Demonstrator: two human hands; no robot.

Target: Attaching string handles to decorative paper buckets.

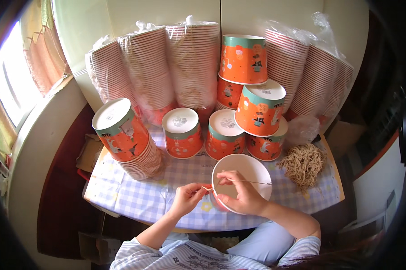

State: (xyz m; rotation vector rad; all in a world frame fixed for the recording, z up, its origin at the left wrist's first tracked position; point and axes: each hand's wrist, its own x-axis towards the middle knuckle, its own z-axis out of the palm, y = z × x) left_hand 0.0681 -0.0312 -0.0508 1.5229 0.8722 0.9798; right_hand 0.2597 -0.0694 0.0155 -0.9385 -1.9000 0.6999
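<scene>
One open bucket [252,166], head view, at the table's [135,193] front; likely light, stiff thin-walled paper, dents if squeezed; hold by rim. One cord [257,182] across its mouth: probably limp, light; pinch near the end. Left hand [188,198] pinches cord, thumb to finger. Right hand [243,194] half open over rim; can't tell if it grips cord. Counts: six inverted buckets [182,141], one nested stack [126,139], three wrapped stacks [146,67] left, at least two right, one cord pile [303,166].

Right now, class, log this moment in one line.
left hand: pinching string | right hand: over bucket | string pile: right of bucket | other buckets: behind
</scene>
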